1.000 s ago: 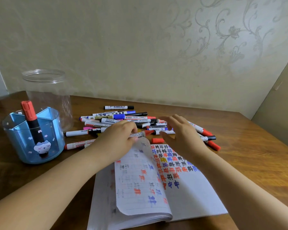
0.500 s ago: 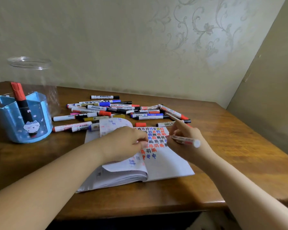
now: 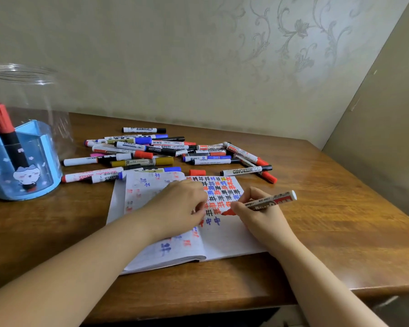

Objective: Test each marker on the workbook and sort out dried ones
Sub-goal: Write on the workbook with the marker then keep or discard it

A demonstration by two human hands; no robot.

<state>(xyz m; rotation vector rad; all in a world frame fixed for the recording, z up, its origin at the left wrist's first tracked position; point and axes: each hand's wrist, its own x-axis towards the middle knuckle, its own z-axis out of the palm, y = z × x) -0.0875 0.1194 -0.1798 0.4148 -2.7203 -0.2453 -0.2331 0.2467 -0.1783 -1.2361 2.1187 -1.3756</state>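
Brown wood grain runs across the desk (image 3: 340,232), and nearest the camera 2 bare forearms reach forward over its front edge. The open workbook (image 3: 224,241) lies flat on the desk between them, its right page filled with rows of red, blue, black and yellow test characters. The left hand (image 3: 175,208) rests on the workbook near the spine, holding the pages down; its fingers look loosely curled and grip nothing that can be made out. The right hand (image 3: 257,215) pinches an uncapped red marker (image 3: 265,202) in a writing grip, fingers curled round the barrel, the red tip touching the page just beside the last red characters and the white end pointing up and to the right.

Just beyond the workbook's top edge a loose red cap (image 3: 197,172) lies on the desk. Behind it spreads a pile of markers (image 3: 151,152), white barrels with red, blue, black, gold and pink caps, lying crosswise and touching one another. To the left stands a blue pen holder (image 3: 40,175) with a cartoon figure on its front, holding 1 black marker with a red cap (image 3: 6,133), tilted. A clear plastic jar (image 3: 33,95) stands right behind the holder. Patterned wallpaper (image 3: 222,55) rises at the back.
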